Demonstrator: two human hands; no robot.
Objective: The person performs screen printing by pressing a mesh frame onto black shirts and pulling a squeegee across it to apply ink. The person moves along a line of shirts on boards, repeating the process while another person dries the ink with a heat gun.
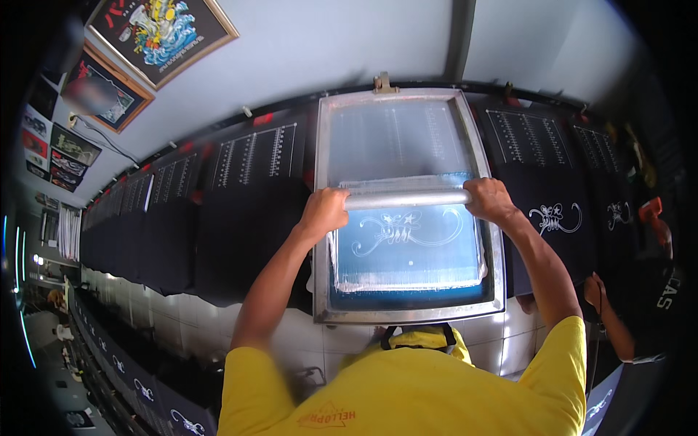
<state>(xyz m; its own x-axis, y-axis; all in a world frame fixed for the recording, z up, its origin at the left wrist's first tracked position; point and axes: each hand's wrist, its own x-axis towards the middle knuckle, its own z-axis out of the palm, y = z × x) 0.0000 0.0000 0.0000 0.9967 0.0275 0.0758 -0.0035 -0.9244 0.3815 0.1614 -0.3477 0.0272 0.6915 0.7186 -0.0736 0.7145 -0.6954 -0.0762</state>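
Note:
Both my hands grip a long metal-handled squeegee that lies across a screen printing frame. My left hand is closed round its left end, and my right hand round its right end. The squeegee rests on the mesh about midway along the frame. Below it, the blue stencil area carries a pale scroll-like design, edged with whitish ink. The mesh above the squeegee looks grey and translucent. A metal clamp sits at the frame's far edge.
Black shirts lie on a row of boards to the left. To the right, a black shirt bears a white print. A co-worker's arm reaches in at the right, near an orange-handled tool. Framed pictures hang on the wall.

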